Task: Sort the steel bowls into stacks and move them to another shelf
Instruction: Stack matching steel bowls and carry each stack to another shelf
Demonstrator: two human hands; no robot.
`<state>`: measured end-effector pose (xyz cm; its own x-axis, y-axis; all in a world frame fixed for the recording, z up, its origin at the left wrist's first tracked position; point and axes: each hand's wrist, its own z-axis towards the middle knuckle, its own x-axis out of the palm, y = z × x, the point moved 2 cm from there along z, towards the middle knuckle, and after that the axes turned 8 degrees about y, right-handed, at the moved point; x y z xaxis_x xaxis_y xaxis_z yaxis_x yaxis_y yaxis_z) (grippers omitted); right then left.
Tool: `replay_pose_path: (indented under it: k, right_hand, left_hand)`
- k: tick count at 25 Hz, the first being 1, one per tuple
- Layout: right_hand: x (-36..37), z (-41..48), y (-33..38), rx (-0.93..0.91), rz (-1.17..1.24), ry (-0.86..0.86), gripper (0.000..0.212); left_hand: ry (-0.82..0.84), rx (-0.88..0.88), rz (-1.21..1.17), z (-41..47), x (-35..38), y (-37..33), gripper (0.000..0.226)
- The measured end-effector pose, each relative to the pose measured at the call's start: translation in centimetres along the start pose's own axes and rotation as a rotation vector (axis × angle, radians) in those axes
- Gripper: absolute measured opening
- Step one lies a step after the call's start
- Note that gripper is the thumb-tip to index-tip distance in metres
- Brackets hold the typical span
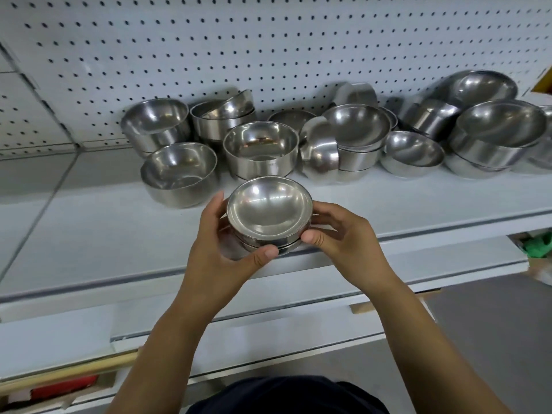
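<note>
A small stack of shallow steel bowls [268, 213] is held above the front edge of the white shelf [89, 234]. My left hand [221, 249] cups its left side and underside, thumb at the front rim. My right hand [337, 234] grips its right side. Behind it, several steel bowls crowd the back of the shelf: a deep bowl [260, 147] in the middle, a wide bowl [179, 174] at the left, a tilted pile [355, 135] right of centre and large nested bowls [493, 135] at the far right. Some lie on their sides.
A white pegboard wall [268, 40] backs the shelf. Lower white shelves [298, 318] step out below my arms. A wooden stick [74, 369] and a red box [62, 389] lie at the bottom left. Something green [537, 246] sits at the right edge.
</note>
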<state>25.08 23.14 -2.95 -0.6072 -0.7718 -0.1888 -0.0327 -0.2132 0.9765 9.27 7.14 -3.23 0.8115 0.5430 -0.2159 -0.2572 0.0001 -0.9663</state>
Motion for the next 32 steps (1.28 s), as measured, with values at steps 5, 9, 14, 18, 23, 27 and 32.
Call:
replay_pose_path:
  k: [5, 9, 14, 18, 23, 27, 32]
  right_hand:
    - [-4.1, 1.2, 2.4, -0.078, -0.305, -0.227, 0.048]
    - [-7.0, 4.8, 6.0, -0.232, -0.743, -0.164, 0.067]
    - [-7.2, 10.5, 8.1, -0.072, -1.066, 0.197, 0.110]
    - [-7.2, 13.4, 7.5, -0.019, -1.258, 0.378, 0.127]
    - [-7.8, 15.0, 6.8, -0.072, -1.351, 0.438, 0.127]
    - [-8.2, 14.6, 6.6, -0.184, -1.281, 0.386, 0.110]
    - [-9.7, 13.8, 6.9, -0.179, -1.073, 0.291, 0.113]
  left_hand:
    - [0.105, 0.001, -0.025, 2.0, 0.0, 0.4, 0.130]
    - [0.089, 0.030, -0.043, 2.2, -0.1, 0.4, 0.125]
    - [0.094, 0.020, -0.051, 2.3, -0.3, 0.6, 0.119]
    - [0.084, -0.011, -0.084, 2.3, -0.3, 0.4, 0.120]
    - [0.150, -0.013, -0.072, 2.5, -0.4, 0.3, 0.115]
    - [0.198, -0.033, -0.073, 2.7, -0.8, -0.1, 0.110]
    - [0.197, -0.056, -0.067, 2.6, -0.6, -0.6, 0.108]
